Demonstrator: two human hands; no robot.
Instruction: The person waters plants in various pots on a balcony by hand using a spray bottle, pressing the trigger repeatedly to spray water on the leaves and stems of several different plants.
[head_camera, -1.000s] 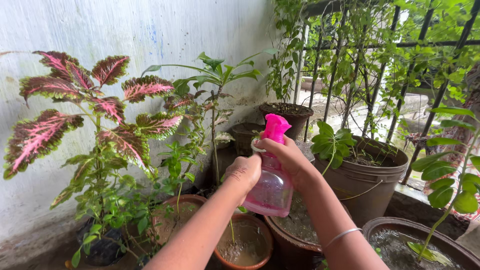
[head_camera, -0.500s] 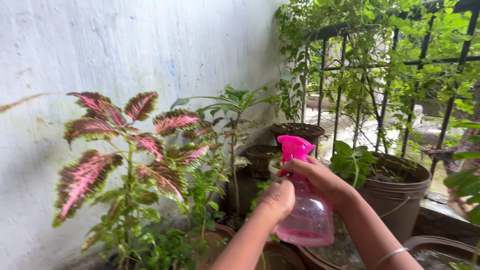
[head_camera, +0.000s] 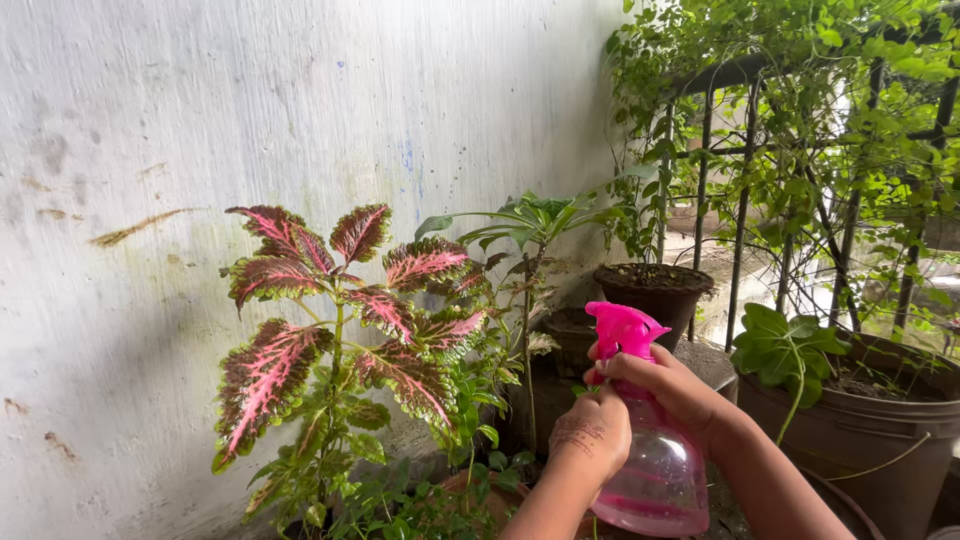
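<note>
A clear pink spray bottle (head_camera: 660, 480) with a bright pink trigger head (head_camera: 622, 328) is held upright at the lower right of the view. My right hand (head_camera: 668, 388) wraps its neck just under the head. My left hand (head_camera: 592, 433) is closed against the left side of the neck. A little pink-tinted liquid sits at the bottle's bottom. The nozzle points left toward a pink and green leafy plant (head_camera: 345, 320) standing against the white wall.
A tall thin green plant (head_camera: 528, 230) grows behind the bottle. A dark pot of soil (head_camera: 652, 285) stands by a black metal railing (head_camera: 745, 200) covered in vines. A large brown bucket pot (head_camera: 860, 430) with a small green plant is at the right.
The view has swung up and to the left, so the pots at the bottom have dropped out of sight. Both hands keep hold of the bottle, now lower right in view.
</note>
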